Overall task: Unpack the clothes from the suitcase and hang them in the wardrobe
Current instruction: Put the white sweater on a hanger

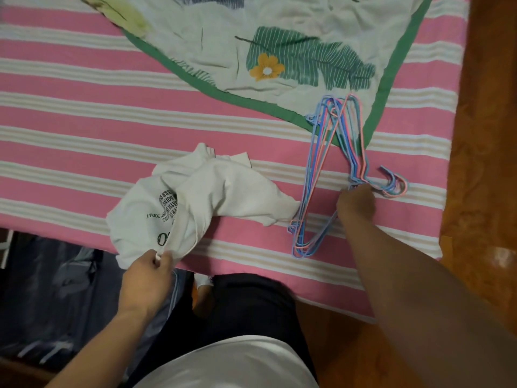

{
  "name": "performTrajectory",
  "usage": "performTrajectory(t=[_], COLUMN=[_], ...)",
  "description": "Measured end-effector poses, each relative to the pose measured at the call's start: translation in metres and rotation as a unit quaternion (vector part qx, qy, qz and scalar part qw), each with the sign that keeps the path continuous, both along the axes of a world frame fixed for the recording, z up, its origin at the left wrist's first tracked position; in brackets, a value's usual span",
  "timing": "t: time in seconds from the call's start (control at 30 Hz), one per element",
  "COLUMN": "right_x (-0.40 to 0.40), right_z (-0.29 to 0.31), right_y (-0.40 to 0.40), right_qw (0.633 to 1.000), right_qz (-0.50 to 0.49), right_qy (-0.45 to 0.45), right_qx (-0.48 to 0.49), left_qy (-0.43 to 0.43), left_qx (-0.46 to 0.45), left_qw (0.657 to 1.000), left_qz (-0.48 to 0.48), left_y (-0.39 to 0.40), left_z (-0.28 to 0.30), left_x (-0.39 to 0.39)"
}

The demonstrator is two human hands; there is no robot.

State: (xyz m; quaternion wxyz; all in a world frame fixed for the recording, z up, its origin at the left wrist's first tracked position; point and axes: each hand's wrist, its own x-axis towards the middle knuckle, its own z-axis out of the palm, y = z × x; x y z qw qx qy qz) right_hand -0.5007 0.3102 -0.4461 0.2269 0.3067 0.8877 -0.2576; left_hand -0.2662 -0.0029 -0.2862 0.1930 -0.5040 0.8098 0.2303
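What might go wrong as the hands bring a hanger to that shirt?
The right hand grips the nested bundle of pink and blue wire hangers near the hooks, so several may lift together. The crumpled white printed T-shirt, pinched by the left hand, overhangs the pink striped bed edge and might slip off.

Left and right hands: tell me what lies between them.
In the head view, striped bedsheet and the hangers' lower ends lie between left hand, gripping the shirt, and right hand.
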Motion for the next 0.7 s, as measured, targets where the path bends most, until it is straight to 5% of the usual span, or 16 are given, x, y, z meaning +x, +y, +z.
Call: performTrajectory(t=[0.2, 0.3, 0.43, 0.53, 0.7], right_x=[-0.001, 0.013, 0.047, 0.078, 0.09], right_z=[0.023, 0.055, 0.102, 0.141, 0.214], right_y=[-0.006, -0.022, -0.052, -0.073, -0.095], right_qw=[1.0, 0.99, 0.947, 0.926, 0.941], right_qz=[-0.027, -0.09, -0.166, -0.181, -0.019], right_qy=[0.0, 0.046, 0.13, 0.168, 0.268], right_qx=[0.001, -0.096, -0.242, -0.284, -0.206], left_qy=[0.0, -0.018, -0.018, 0.043, 0.244], left_qx=[-0.03, -0.084, -0.087, -0.089, -0.089], left_qw=[0.996, 0.985, 0.991, 0.994, 0.966], left_qz=[-0.089, -0.15, -0.104, -0.046, 0.001], left_y=[-0.015, -0.022, -0.059, -0.092, -0.14], left_z=[0.005, 0.021, 0.039, 0.058, 0.099], left_x=[0.008, 0.008, 0.016, 0.024, 0.028])
